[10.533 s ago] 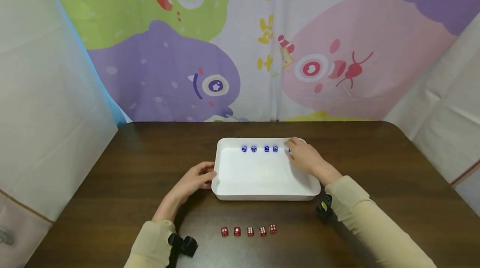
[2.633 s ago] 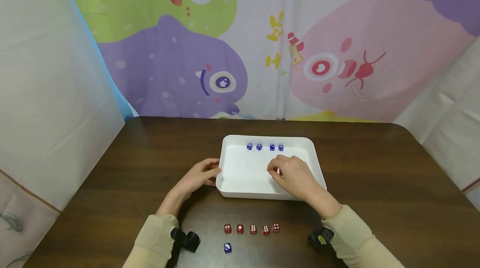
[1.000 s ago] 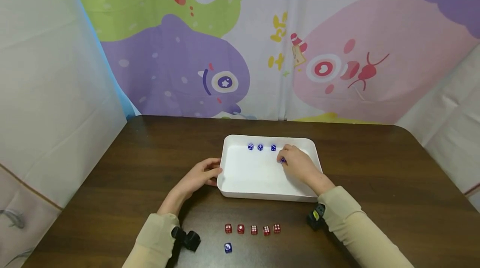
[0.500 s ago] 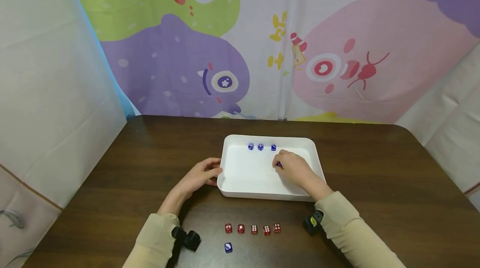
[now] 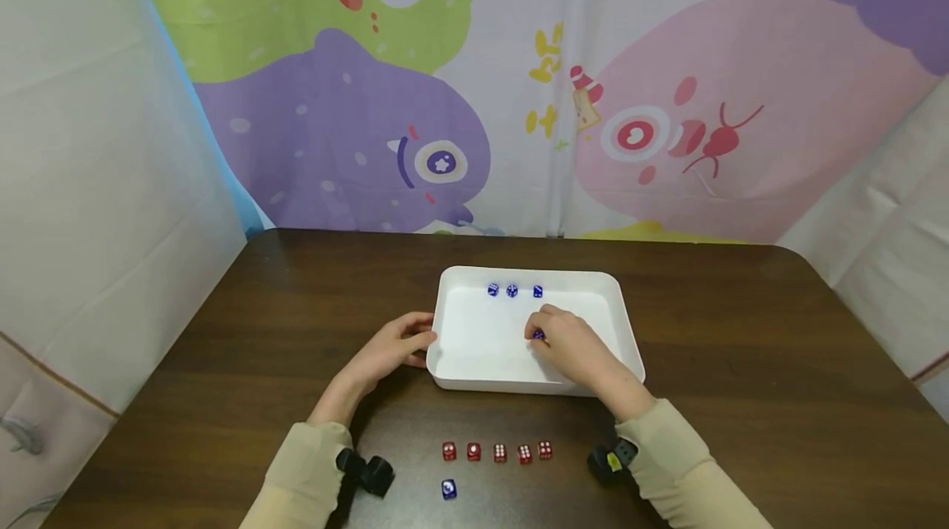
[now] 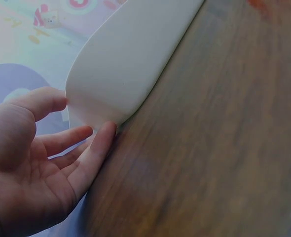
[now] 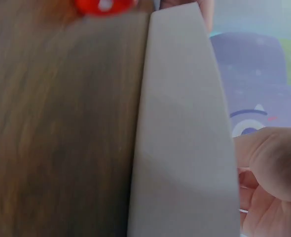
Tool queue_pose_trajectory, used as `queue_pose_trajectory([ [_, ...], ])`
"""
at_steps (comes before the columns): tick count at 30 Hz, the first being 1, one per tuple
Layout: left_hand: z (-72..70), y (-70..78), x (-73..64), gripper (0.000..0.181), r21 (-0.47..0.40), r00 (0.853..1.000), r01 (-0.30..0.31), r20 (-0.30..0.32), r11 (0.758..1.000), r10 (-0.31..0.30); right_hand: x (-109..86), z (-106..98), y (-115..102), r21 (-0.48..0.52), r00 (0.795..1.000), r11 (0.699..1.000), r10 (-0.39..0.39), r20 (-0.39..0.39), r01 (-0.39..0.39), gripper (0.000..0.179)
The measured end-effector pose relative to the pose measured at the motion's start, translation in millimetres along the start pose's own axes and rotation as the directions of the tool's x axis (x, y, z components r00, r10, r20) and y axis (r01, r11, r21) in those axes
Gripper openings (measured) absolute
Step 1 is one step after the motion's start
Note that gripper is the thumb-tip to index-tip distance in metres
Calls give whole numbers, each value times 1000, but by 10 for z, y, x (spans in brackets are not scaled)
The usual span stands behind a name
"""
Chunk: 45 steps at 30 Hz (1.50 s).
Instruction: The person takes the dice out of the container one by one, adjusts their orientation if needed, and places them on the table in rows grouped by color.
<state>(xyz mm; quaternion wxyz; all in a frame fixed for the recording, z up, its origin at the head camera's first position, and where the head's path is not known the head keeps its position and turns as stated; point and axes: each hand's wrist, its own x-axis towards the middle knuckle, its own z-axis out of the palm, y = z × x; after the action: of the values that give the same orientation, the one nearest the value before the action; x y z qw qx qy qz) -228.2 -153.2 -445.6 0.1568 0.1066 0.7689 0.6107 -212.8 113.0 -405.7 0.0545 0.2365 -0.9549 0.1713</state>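
My right hand [image 5: 572, 345] pinches a blue die [image 5: 539, 334] between thumb and fingers, over the middle of a shallow white tray [image 5: 474, 348]. Along the tray's far side sit three more blue dice: one on the left [image 5: 493, 290], another close by [image 5: 512, 291], and a third [image 5: 537, 292] to the right. With relaxed fingers my left hand [image 5: 389, 348] touches the tray's left end; the left wrist view shows thumb and fingertips against its outer wall [image 6: 121, 64]. In the right wrist view the tray's side wall [image 7: 180, 123] hides the die and fingertips.
In front of the tray, several red dice [image 5: 500, 453] form a row on the dark wooden table [image 5: 311, 282]. A single blue die [image 5: 449, 489] lies below the row's left end. A printed cartoon curtain [image 5: 356, 133] hangs behind the table.
Earlier, a blue die went from the tray to the table below the red row. The right hand then took another from the far row and has brought it nearer and leftward. The left hand stays put.
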Motion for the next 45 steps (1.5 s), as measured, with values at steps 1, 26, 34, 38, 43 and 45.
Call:
queue_pose_trajectory([
  [1,-1,2,0,47,-2,1000,2,-2,1000,-2,-5,-3,-22,7,1000,1000,-5,-7,6,3],
  [26,5,14,-11,47,-13,1000,9,-10,1000,-9,-119,19,-421,-37,978,982,-188,-92,185,7],
  [34,-4,9,37,46,9,1000,-3,-4,1000,3,-175,-34,-592,23,969,971,-237,-75,239,8],
  [38,-1,3,24,45,7,1000,11,-3,1000,-11,-219,-73,-681,47,966,965,-257,-23,258,8],
  [43,5,-10,9,45,-1,1000,9,-17,1000,-9,-285,-124,-799,68,951,951,-306,35,303,7],
  [45,6,-13,6,45,3,1000,7,-21,1000,-6,-316,-140,-847,41,940,942,-334,62,332,7],
])
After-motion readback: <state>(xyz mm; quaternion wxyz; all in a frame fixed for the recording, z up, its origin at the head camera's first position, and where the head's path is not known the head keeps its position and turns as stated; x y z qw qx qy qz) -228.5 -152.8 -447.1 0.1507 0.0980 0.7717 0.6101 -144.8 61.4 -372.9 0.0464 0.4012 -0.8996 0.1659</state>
